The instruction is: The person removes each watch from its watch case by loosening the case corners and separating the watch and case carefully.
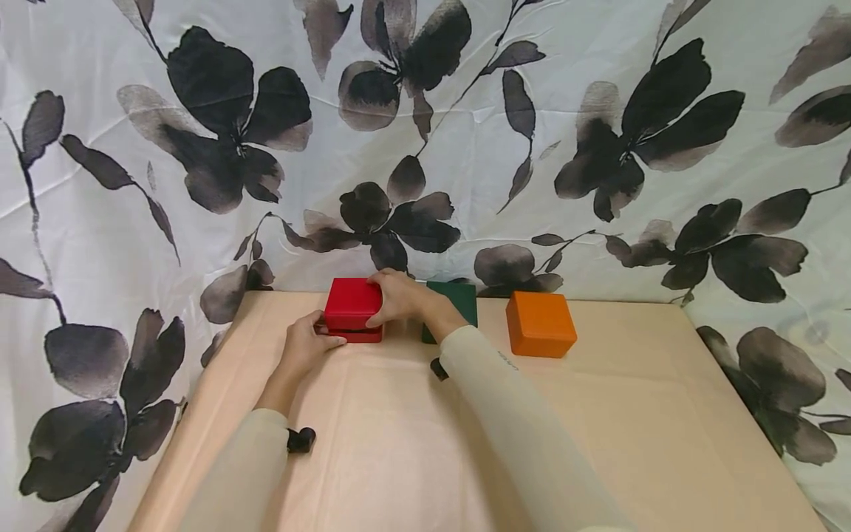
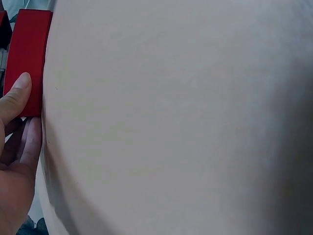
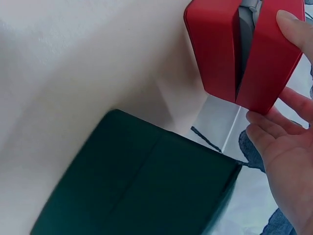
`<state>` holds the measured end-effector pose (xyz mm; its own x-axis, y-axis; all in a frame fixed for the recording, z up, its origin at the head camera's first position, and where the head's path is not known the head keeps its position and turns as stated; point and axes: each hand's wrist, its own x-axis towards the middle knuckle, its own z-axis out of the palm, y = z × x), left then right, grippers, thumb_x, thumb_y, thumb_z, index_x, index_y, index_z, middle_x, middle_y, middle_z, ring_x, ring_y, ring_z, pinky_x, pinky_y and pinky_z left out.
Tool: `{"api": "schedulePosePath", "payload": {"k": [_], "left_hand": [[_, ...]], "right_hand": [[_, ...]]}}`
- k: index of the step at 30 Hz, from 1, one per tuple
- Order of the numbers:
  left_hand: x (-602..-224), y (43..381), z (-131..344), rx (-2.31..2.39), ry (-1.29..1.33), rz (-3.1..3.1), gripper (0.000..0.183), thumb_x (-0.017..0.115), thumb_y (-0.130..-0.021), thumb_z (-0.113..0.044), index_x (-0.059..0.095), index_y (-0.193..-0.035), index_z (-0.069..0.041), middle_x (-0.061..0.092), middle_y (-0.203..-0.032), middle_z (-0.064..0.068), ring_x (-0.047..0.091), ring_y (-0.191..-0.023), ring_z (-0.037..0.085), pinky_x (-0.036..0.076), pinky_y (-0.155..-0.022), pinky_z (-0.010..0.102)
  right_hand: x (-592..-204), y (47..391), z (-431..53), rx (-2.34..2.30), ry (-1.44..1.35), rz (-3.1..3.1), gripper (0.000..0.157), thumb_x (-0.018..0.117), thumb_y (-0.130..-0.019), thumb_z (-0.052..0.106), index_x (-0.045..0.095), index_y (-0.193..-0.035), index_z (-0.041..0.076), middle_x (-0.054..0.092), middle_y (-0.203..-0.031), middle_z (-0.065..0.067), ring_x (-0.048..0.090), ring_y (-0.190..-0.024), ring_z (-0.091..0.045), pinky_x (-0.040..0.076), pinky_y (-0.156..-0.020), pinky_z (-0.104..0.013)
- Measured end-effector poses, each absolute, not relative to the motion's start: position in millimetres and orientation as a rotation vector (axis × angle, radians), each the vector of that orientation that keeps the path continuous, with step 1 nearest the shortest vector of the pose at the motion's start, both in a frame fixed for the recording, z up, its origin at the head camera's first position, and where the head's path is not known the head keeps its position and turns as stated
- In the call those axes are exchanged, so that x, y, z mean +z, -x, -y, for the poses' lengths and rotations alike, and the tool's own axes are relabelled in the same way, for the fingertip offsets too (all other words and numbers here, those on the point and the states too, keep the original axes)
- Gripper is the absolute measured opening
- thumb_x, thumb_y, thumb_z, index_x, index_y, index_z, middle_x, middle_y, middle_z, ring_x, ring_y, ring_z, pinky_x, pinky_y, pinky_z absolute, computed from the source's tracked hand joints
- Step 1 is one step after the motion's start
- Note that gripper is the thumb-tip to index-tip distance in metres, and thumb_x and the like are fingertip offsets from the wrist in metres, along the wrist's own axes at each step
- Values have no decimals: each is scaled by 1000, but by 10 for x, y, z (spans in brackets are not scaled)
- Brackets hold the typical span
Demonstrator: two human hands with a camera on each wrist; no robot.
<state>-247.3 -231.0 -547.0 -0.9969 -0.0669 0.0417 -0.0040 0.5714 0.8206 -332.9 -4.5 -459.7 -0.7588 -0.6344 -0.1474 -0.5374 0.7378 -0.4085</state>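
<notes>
A red box (image 1: 352,301) stands near the table's far edge, left of the middle, its lid partly raised. My right hand (image 1: 404,297) grips the lid (image 3: 274,58) from the right side, thumb on the front. Lower down, my left hand (image 1: 306,346) holds the left side of the red base (image 2: 28,54), thumb on its front face. Between lid and base (image 3: 213,54) the right wrist view shows a narrow gap, with something grey (image 3: 247,32) inside whose kind I cannot tell.
Just right of the red box is a dark green box (image 1: 460,301), partly hidden by my right wrist. Farther right stands an orange box (image 1: 540,324). Behind the pale table (image 1: 638,399) hangs a white cloth with dark flowers (image 1: 505,177).
</notes>
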Motion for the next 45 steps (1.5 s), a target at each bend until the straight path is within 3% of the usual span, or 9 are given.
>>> {"api": "schedulePosePath", "payload": {"k": [9, 16, 34, 45], "left_hand": [[-5446, 2492, 2313, -1405, -51, 2741, 50, 91, -77, -14, 69, -121, -3, 73, -105, 17, 66, -95, 27, 55, -78, 27], [-5459, 2513, 2321, -1423, -36, 2720, 50, 92, -76, -13, 69, -120, -1, 74, -99, 16, 68, -91, 26, 55, -76, 26], [-5465, 2491, 2314, -1450, -32, 2707, 54, 90, -77, -9, 68, -125, 1, 76, -107, 20, 72, -93, 27, 57, -76, 21], [-5464, 2486, 2299, -1457, -46, 2716, 52, 90, -76, -5, 68, -123, 2, 76, -103, 19, 71, -90, 23, 56, -73, 19]], "right_hand": [[-4570, 3420, 25, -520, 964, -2643, 86, 82, -78, 48, 52, -149, 8, 61, -138, -6, 55, -122, -22, 56, -99, -37], [-4557, 3499, 3, -629, 924, -2595, 83, 81, -79, 48, 55, -148, 9, 67, -129, -3, 60, -114, -18, 55, -97, -33], [-4592, 3585, -60, -984, 742, -2456, 70, 76, -85, 49, 63, -142, 10, 71, -127, 0, 62, -116, -17, 55, -101, -37], [-4549, 3638, -53, -1071, 594, -2442, 65, 53, -97, 59, 64, -139, 9, 68, -128, -6, 60, -121, -26, 52, -105, -44]]}}
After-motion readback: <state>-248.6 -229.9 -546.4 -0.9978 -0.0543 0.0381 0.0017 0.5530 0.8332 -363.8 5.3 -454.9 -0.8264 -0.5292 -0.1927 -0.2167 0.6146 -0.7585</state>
